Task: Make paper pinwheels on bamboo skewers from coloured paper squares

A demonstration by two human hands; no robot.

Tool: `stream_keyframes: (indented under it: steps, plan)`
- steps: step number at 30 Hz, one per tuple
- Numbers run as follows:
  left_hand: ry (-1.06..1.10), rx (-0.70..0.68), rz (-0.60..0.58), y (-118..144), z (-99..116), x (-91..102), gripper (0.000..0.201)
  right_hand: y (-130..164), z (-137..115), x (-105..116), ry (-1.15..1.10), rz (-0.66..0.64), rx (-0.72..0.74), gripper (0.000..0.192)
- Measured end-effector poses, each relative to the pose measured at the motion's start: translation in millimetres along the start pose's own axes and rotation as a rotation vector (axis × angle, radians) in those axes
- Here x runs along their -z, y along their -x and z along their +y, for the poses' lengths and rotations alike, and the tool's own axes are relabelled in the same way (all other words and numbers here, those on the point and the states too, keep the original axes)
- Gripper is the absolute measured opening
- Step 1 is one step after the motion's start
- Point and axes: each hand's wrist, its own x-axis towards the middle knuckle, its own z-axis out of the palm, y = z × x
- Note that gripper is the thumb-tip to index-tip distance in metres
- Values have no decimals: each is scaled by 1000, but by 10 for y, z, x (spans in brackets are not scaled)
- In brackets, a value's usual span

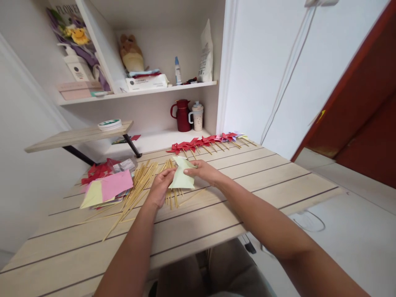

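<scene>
A pale green sheet of paper (182,176), cut or folded into an angular shape, is held above the table between my two hands. My left hand (161,187) pinches its left edge. On the other side, my right hand (202,171) grips it with the thumb on top and the fingers behind. Thin wooden sticks (173,200) lie directly under the paper, and a larger pile of sticks (137,185) spreads to the left. Beyond my hands, a row of red paper pinwheels (202,142) on sticks runs along the table's back edge.
Pink and yellow paper sheets (116,185) are stacked at the left, near red paper pieces (100,171). A small raised shelf (77,135) stands behind them. A dark red jug (182,115) and a speckled cup (197,116) stand in the cabinet at the back.
</scene>
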Motion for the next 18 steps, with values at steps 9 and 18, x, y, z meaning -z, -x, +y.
stream_keyframes:
  steps: [9,18]
  plan:
    - [-84,90,-116,22,-49,-29,44,6,-14,12,95,20,48,20]
    - [13,-3,-81,-40,-74,-6,59,-13,-31,77,68,25,9,37]
